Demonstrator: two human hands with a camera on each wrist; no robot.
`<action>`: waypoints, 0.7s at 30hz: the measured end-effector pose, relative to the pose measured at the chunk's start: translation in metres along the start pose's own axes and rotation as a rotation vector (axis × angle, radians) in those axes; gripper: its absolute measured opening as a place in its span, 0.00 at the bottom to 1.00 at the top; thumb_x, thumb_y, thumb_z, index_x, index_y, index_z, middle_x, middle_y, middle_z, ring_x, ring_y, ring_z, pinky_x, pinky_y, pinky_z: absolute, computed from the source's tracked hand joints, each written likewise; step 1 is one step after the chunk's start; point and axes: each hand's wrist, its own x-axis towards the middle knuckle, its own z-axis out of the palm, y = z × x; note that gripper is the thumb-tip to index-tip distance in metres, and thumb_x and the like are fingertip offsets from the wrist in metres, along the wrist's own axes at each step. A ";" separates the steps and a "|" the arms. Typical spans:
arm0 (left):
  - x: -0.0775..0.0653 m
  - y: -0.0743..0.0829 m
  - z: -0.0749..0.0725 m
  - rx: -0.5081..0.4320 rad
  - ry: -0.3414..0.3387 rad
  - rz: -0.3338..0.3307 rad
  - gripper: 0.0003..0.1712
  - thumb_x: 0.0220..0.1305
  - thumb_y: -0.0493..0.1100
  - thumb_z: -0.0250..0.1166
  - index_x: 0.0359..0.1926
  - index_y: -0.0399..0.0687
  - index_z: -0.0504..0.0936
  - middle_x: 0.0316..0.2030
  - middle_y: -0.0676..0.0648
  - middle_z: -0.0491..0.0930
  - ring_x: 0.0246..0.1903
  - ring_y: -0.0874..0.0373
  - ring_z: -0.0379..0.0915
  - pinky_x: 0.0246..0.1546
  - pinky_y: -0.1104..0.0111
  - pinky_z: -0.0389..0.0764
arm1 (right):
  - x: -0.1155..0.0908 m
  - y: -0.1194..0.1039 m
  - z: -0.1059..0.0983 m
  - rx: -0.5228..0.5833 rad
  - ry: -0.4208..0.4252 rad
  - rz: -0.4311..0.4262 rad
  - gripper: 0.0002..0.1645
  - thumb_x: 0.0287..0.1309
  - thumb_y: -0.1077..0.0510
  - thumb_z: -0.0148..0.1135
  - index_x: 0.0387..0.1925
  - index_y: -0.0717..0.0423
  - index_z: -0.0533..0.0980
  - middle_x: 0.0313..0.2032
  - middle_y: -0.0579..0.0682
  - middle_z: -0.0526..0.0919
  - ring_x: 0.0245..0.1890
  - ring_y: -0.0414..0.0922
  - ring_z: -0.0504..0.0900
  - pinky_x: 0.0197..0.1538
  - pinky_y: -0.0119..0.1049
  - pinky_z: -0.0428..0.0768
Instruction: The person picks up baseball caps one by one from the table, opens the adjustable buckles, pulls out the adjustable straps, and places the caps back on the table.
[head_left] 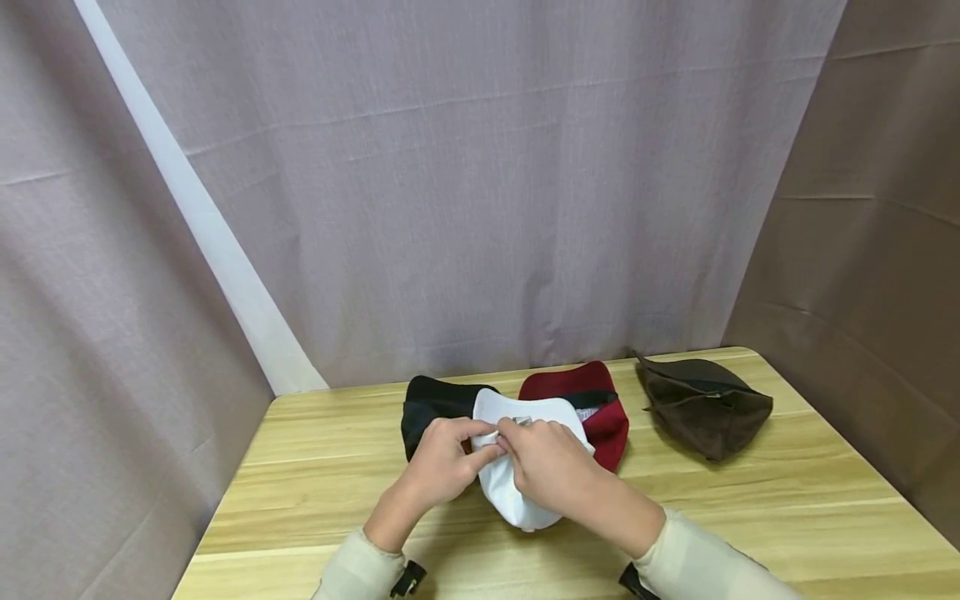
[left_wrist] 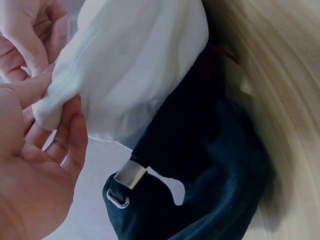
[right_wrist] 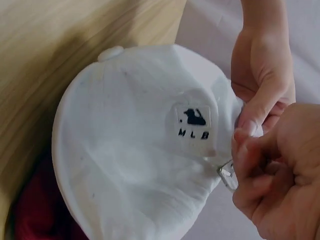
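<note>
A white baseball cap (head_left: 513, 502) lies front-centre on the table, partly over a black cap (head_left: 437, 398) and a dark red cap (head_left: 611, 429). My left hand (head_left: 442, 460) pinches the white cap's edge between thumb and fingers. Touching it there, my right hand (head_left: 553, 467) pinches the same edge, close to a metal buckle (right_wrist: 228, 176). In the right wrist view an MLB patch (right_wrist: 194, 122) shows on the white crown. The strap's end is hidden behind the fingers. The black cap's own strap, with a silver clasp (left_wrist: 131, 174), hangs near my left hand.
A dark brown cap (head_left: 712, 412) sits apart at the right of the wooden table (head_left: 322, 475). Grey curtains (head_left: 480, 208) stand behind the table and along both sides.
</note>
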 end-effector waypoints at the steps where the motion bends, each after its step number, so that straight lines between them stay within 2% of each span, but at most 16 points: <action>1: 0.000 0.000 0.000 -0.011 -0.004 -0.005 0.09 0.65 0.42 0.76 0.46 0.48 0.94 0.35 0.49 0.92 0.26 0.75 0.72 0.28 0.78 0.77 | 0.000 0.002 0.000 0.012 0.006 -0.016 0.10 0.69 0.63 0.66 0.31 0.52 0.75 0.17 0.45 0.75 0.17 0.39 0.74 0.21 0.33 0.69; 5: 0.001 0.000 -0.002 -0.061 -0.031 -0.020 0.10 0.66 0.42 0.76 0.47 0.47 0.93 0.38 0.48 0.93 0.25 0.74 0.73 0.27 0.76 0.78 | 0.001 0.008 -0.001 0.058 0.019 -0.071 0.11 0.69 0.65 0.65 0.31 0.52 0.74 0.18 0.42 0.74 0.19 0.35 0.70 0.23 0.30 0.68; 10: -0.002 -0.002 -0.004 -0.126 -0.057 -0.041 0.11 0.67 0.43 0.75 0.49 0.48 0.93 0.41 0.47 0.93 0.25 0.73 0.73 0.27 0.74 0.79 | 0.003 0.014 -0.002 0.124 -0.034 -0.126 0.10 0.72 0.64 0.62 0.32 0.52 0.74 0.17 0.40 0.70 0.20 0.33 0.65 0.27 0.28 0.67; 16: -0.002 -0.003 -0.005 -0.165 -0.068 -0.030 0.11 0.67 0.42 0.75 0.49 0.48 0.93 0.42 0.47 0.93 0.29 0.72 0.76 0.31 0.74 0.81 | 0.004 0.026 -0.006 0.197 -0.073 -0.211 0.12 0.64 0.72 0.60 0.32 0.52 0.74 0.19 0.39 0.69 0.22 0.32 0.63 0.29 0.24 0.68; 21: -0.001 -0.004 -0.005 -0.163 -0.073 -0.021 0.11 0.67 0.41 0.75 0.49 0.47 0.93 0.42 0.46 0.93 0.32 0.72 0.77 0.34 0.74 0.83 | 0.005 0.032 -0.010 0.242 -0.113 -0.231 0.14 0.62 0.73 0.59 0.30 0.52 0.73 0.19 0.36 0.64 0.22 0.29 0.60 0.27 0.22 0.64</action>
